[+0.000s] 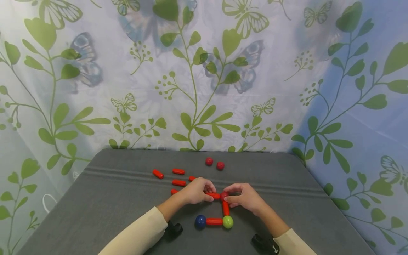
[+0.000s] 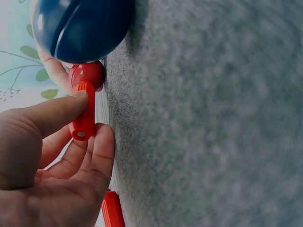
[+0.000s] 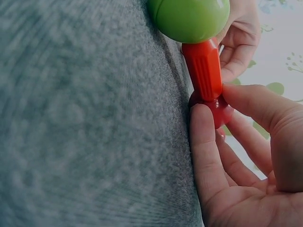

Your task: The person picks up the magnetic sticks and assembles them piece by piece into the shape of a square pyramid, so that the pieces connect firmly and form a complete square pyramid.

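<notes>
My left hand (image 1: 197, 191) pinches a red rod (image 1: 213, 196) between thumb and fingers; its near end, with a small pale disc, shows in the left wrist view. The rod's other end meets a red ball (image 1: 224, 195), which my right hand (image 1: 244, 199) holds between thumb and fingers. From that ball a second red rod (image 3: 202, 66) runs to a yellow-green ball (image 1: 227, 222). A third red rod (image 1: 214, 221) joins the green ball to a dark blue ball (image 1: 200, 221), forming an open-sided shape on the table.
Several loose red rods (image 1: 179, 182) lie on the grey table (image 1: 121, 209) behind and left of my left hand, one partly hidden by it. Two red balls (image 1: 209, 161) sit near the back edge. A leaf-and-butterfly patterned curtain (image 1: 146, 117) hangs behind the table.
</notes>
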A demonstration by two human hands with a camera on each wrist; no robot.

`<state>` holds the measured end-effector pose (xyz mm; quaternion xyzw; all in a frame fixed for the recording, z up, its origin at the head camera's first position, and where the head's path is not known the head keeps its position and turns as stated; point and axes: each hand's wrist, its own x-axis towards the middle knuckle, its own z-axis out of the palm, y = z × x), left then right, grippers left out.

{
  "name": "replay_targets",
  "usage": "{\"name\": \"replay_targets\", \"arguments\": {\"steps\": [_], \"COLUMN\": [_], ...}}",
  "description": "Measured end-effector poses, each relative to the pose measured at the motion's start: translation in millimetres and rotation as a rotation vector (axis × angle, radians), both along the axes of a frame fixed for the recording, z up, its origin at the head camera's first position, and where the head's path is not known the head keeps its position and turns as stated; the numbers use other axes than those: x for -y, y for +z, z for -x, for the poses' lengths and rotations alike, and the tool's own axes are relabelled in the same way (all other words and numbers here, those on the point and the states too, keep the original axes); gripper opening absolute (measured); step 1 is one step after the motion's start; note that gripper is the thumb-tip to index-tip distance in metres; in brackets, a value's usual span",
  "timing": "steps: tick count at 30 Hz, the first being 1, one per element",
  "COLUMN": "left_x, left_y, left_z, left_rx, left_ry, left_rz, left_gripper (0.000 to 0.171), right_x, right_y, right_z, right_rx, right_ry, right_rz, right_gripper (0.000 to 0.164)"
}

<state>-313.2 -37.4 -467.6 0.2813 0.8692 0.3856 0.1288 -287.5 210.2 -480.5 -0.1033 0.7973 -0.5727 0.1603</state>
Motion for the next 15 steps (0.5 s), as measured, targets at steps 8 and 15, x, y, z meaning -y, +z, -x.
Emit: {"name": "replay_targets", "arguments": {"steps": [8,15], "left_x": [7,10], "left_y": [2.0,7.9], "left_z": [4.2,15.3], "left_rx": [0.004,-0.042], "left_ry": [-0.012,0.03], "left_rz": [-0.034,-0.043], "left_gripper": [0.021,0.023], "right_x": [0,-1], "right_y": [-0.6,-1.7], "right_z": [-0.7,-1.2], "right_rx": [-0.014,-0.013], "right_ry": [0.016,0.027], "right_rz": [0.003,0.006], "right_gripper": [0.041,0.041]}}
